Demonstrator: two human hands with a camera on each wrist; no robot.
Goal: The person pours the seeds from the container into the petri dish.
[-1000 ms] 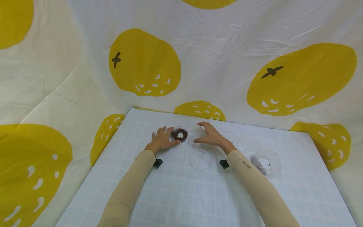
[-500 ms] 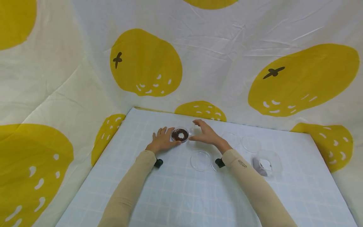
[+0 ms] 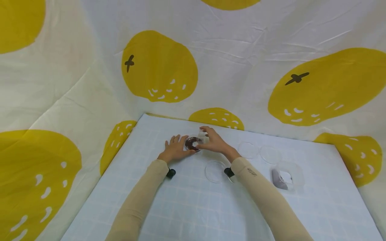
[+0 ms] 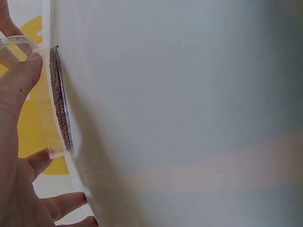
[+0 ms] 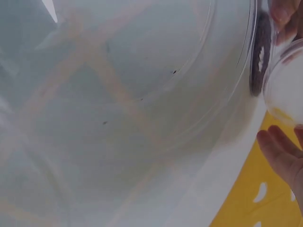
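A clear round petri dish (image 3: 190,144) with dark brown granules and a white patch in the middle rests on the table near its back edge. My left hand (image 3: 176,148) holds its left side, thumb at the front and index finger behind; the left wrist view shows the brown layer (image 4: 59,99) edge-on. My right hand (image 3: 215,142) grips a clear round lid (image 5: 286,90) between thumb and fingers. The lid is tilted, and its near edge is at the dish's right side. Whether lid and dish touch, I cannot tell.
Clear round dishes or lids lie about: one (image 3: 214,171) in front of my right wrist, others (image 3: 248,150) to its right. A clear squarish container (image 3: 297,174) with something grey and white stands farther right. Patterned cloth (image 3: 229,77) hangs behind the white gridded table (image 3: 187,207).
My right hand has moved left with the clear lid, from beside the brown-filled dish to over its right part. The left hand stays at the dish. The head view has shifted slightly.
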